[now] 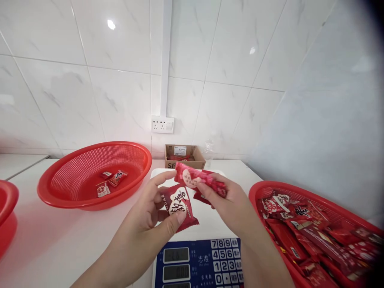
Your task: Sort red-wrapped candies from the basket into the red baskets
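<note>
Between the thumb and fingers of my left hand [154, 218] is a dark red candy packet [180, 208] with a white patch and black lettering. My right hand [226, 202] pinches a pinkish-red candy packet [192, 177] with a pale heart-like patch; a second red packet shows behind it in the same grip. Both hands are raised over the white pan of a digital scale [199, 262], close together, with the packets nearly touching. The scale's blue panel has number keys and small displays, partly covered by my right forearm.
At left, a red plastic basket [57, 188] holds a few small packets [103, 189]. Another red basket [256, 196] at right is full of red packets [300, 228]. A cardboard box [195, 164] stands by the tiled wall, under a socket [162, 124]. A further red basket [7, 200] edges in at far left.
</note>
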`<state>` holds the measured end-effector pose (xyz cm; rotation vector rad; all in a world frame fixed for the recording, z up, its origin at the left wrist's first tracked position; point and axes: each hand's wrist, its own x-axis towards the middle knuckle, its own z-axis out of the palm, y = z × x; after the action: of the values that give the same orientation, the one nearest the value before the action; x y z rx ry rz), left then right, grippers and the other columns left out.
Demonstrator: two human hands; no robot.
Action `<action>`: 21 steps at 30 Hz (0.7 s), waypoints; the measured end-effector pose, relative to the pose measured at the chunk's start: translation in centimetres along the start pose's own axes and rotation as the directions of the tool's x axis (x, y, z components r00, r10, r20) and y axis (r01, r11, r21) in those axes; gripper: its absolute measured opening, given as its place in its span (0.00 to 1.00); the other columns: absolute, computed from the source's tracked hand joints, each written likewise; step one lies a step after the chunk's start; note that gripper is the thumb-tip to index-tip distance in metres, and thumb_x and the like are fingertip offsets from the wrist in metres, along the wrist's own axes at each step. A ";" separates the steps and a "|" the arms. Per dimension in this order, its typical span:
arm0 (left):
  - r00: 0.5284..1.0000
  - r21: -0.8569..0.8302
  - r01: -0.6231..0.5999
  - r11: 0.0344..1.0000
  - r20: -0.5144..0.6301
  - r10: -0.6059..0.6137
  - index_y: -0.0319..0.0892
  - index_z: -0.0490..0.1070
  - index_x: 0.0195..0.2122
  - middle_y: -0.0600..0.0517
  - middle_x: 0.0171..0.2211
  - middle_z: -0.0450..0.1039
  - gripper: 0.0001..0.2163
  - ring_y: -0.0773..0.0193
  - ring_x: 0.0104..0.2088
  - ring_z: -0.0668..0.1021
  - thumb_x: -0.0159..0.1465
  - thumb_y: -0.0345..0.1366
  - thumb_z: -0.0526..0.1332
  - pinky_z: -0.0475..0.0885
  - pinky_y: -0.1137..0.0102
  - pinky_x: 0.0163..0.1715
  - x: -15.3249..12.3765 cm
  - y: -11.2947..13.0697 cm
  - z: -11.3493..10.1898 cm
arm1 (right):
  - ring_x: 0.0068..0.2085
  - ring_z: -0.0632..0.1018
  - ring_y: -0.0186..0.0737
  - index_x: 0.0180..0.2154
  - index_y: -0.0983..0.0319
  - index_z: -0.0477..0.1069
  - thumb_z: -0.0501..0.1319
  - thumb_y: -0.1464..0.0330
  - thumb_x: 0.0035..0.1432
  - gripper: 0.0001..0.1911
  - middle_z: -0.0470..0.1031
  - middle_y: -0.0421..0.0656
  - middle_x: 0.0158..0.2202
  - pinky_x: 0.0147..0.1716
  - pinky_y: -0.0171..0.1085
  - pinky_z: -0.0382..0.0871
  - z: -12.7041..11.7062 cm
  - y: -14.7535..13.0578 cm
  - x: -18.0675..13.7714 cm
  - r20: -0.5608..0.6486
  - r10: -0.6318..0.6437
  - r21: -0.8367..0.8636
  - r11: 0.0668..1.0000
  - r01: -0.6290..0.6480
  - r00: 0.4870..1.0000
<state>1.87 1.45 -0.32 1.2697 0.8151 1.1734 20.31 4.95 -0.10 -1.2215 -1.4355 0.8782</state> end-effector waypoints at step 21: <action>0.992 0.012 -0.024 1.000 0.126 0.022 0.51 0.69 0.44 0.59 0.34 0.73 0.06 0.71 0.32 0.73 0.66 0.40 0.62 0.73 0.76 0.33 1.1 0.0 -0.5 | 0.34 0.74 0.45 0.33 0.56 0.70 0.53 0.59 0.63 0.12 0.78 0.41 0.33 0.30 0.40 0.60 -0.6 1.4 1.7 -0.065 0.014 -0.685 0.726 -0.054 0.998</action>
<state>1.67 2.60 -0.23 1.3532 0.7187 1.0958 21.32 6.89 -0.91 -1.8071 -1.7691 0.3027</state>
